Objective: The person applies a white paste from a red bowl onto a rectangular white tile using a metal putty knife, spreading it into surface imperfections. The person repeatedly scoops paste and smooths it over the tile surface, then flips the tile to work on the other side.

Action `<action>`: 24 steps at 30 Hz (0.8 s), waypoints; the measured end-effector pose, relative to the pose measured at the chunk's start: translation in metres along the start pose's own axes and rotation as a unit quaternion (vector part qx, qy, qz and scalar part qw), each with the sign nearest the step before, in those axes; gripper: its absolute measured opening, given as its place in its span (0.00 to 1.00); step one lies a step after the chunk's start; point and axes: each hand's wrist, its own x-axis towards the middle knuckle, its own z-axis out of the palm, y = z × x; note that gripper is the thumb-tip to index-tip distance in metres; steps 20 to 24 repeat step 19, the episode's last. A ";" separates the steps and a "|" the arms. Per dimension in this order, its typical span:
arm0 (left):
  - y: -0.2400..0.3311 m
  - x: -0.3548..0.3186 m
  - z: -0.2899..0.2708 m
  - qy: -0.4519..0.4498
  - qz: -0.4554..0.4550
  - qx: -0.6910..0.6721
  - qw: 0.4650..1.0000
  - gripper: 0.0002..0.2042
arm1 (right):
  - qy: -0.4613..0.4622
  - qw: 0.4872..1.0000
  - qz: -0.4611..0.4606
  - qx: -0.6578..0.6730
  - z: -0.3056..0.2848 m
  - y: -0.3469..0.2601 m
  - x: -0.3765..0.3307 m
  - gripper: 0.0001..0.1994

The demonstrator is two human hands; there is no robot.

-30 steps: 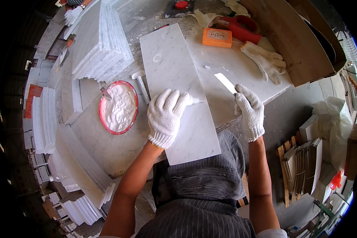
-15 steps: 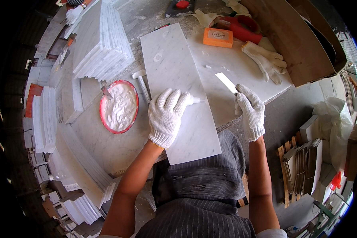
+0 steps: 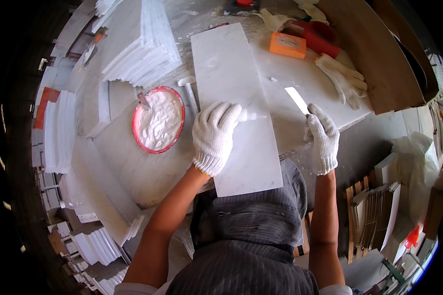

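A long pale marble tile (image 3: pixel 236 73) lies in front of me, its near end reaching over the table edge by my apron. My left hand (image 3: pixel 214 135), in a white knit glove, is closed around a white squeeze bottle (image 3: pixel 247 115) held over the tile. Only the bottle's narrow nozzle end shows, pointing right. Right of the tile, my gloved right hand (image 3: pixel 324 135) grips a putty knife (image 3: pixel 296 101), its flat blade pointing up and left; the fingers hide its handle. A red-rimmed bowl of white paste (image 3: pixel 158 120) with a tool standing in it is left of my left hand.
A small hammer-shaped tool (image 3: pixel 189 91) lies between bowl and tile. Stacked marble tiles (image 3: pixel 142 49) rise at the far left. An orange hand pad (image 3: pixel 287 45), a red tool (image 3: pixel 316 38), spare gloves (image 3: pixel 342 78) and a cardboard box (image 3: pixel 374 64) are at the far right.
The whole view has shifted, so the table things appear farther right. Slightly more of the bottle's nozzle end shows past my left hand. Another person's gloved hand at the far left has left view.
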 end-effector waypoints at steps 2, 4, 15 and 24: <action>-0.002 -0.009 -0.003 0.047 -0.057 -0.084 0.994 0.20 | 0.007 1.000 0.002 -0.007 0.000 0.001 0.000 0.17; -0.007 -0.024 -0.012 0.073 -0.119 -0.172 0.975 0.18 | 0.007 1.000 0.006 -0.008 0.002 0.001 0.000 0.17; -0.049 -0.072 -0.116 0.353 -0.378 -0.318 0.795 0.12 | -0.053 0.998 0.002 0.033 -0.003 -0.006 -0.003 0.24; -0.130 -0.136 -0.101 0.292 -0.339 -0.135 0.884 0.18 | -0.169 0.984 -0.011 0.051 0.000 0.003 0.008 0.28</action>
